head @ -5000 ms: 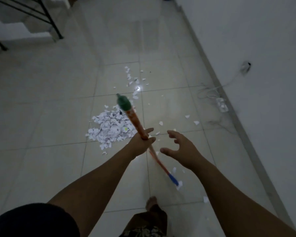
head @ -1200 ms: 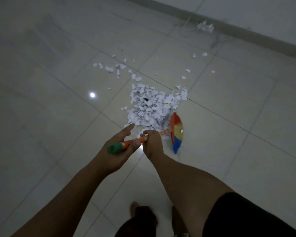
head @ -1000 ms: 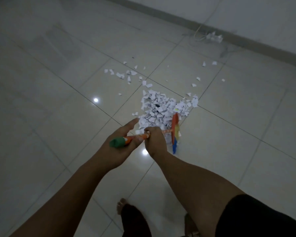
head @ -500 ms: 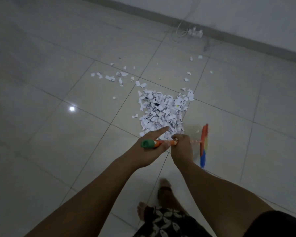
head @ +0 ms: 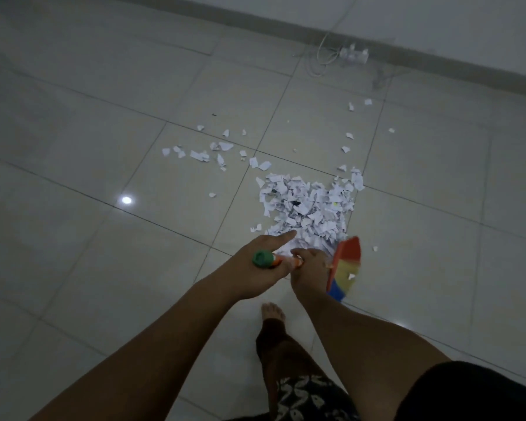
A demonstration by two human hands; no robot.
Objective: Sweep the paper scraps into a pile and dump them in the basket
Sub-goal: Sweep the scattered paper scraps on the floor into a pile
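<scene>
Mostly behind right hand (head: 308, 271), broom shaft (head: 278, 260).

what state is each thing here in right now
left hand, grips the broom's green handle end, index finger straight
right hand, grips the handle just below
broom, held in both hands, head at the pile's near edge
pile of scraps, gathered on the floor
stray scraps, scattered beyond the pile
power strip, on the floor by the wall

I note a black short fabric sleeve (head: 474, 393) on the right arm, black-and-white patterned cloth shorts (head: 310, 399), bare forearms, one bare foot (head: 272, 311).
</scene>
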